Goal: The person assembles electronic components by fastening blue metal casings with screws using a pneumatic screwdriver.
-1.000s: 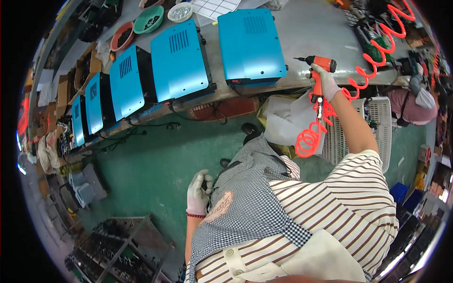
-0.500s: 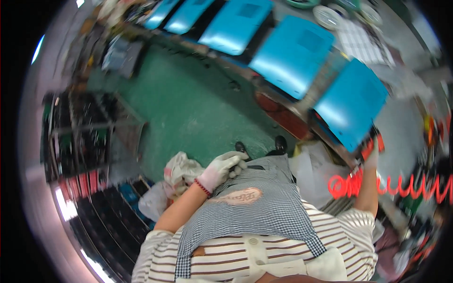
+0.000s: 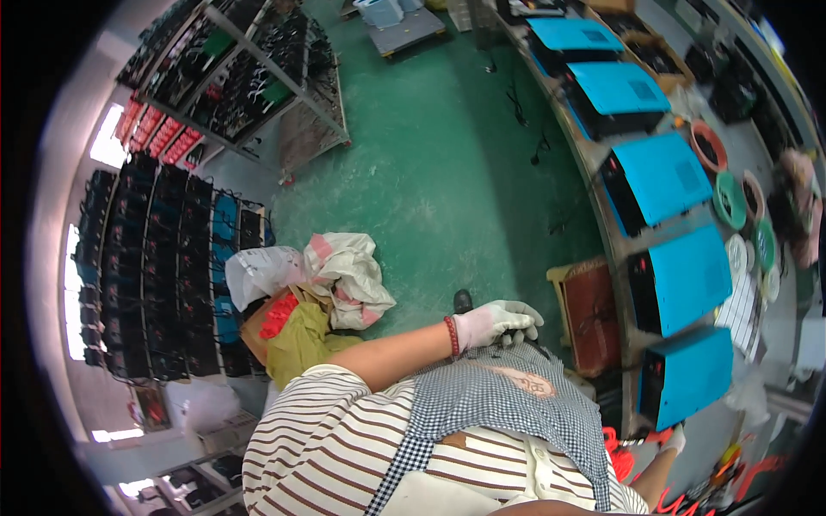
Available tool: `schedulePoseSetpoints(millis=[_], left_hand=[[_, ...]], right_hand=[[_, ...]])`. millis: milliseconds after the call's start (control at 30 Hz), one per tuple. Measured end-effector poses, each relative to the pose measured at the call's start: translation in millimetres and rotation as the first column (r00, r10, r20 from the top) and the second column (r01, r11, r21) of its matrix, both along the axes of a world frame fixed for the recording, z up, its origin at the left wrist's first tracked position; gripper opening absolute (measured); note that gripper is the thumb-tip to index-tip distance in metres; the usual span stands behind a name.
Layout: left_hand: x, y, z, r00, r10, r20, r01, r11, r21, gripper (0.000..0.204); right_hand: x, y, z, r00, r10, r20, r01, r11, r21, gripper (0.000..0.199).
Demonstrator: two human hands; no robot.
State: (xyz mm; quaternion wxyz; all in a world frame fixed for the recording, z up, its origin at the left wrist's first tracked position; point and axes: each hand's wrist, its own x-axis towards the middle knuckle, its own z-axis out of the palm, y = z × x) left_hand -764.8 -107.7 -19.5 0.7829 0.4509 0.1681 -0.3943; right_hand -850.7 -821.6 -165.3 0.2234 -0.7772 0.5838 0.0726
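Note:
My left hand [image 3: 499,325], in a white glove with a red bead bracelet at the wrist, hovers before my checked apron [image 3: 516,378]. Its fingers are loosely bent and apart, and I see nothing between them. At the lower right, my gloved right hand [image 3: 675,439] is closed around a red and black tool [image 3: 651,438], mostly hidden. A red coiled hose [image 3: 618,456] hangs close to it. Just beyond stands the nearest blue-topped machine case [image 3: 693,374], its dark front panel facing the aisle.
More blue-topped cases [image 3: 684,275] line the long bench [image 3: 613,232] on the right, with green and white round trays [image 3: 730,199] behind. A red-seated stool [image 3: 594,318] stands beside it. Sacks [image 3: 348,275] lie on the green floor at left, near racks of black units [image 3: 155,267].
My view has swung right, so the bench now runs down the right side and the left racks show more. My right hand, with the tool, sits lower in view beside the nearest case.

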Motion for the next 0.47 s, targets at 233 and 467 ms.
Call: schedulePoseSetpoints(millis=[233,467], left_hand=[[15.8,124.7,-24.4,0.981,0.196,-0.004,-0.196,0.980,-0.035,0.018],[41.3,234.0,-31.2,0.981,0.195,0.004,-0.194,0.977,-0.086,0.018]], right_hand=[[186.5,149.5,195.0,0.892,0.354,0.281,-0.168,0.838,-0.520,0.057],[353.3,526.9,223.1,0.053,0.882,0.468,-0.768,0.336,-0.546,0.040]])
